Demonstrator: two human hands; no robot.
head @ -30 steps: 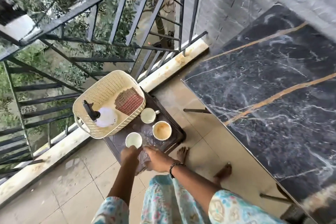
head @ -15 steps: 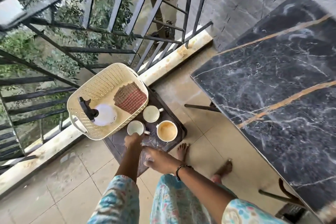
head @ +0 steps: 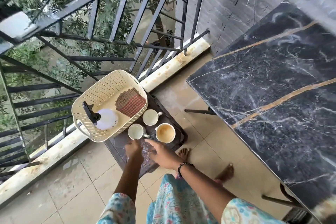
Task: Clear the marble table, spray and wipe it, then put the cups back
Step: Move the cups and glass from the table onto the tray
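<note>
The marble table (head: 272, 96) stands bare at right, with open tiled floor between its near edge and the low dark stool (head: 169, 114). On the stool's far-left corner sits a cream basket (head: 101, 92) holding a spray bottle (head: 106, 118) and a folded checked cloth (head: 131, 104). Three cups sit beside it: a far cup (head: 150, 117), a stained cup (head: 165, 132) at the right edge, and a near cup (head: 135, 131). The left hand (head: 133, 148) hovers just below the near cup; blur hides its grip. The right hand (head: 161, 152) is spread flat, fingers extended.

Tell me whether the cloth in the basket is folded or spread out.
Folded: the checked cloth lies as a compact layered square in the basket.
</note>
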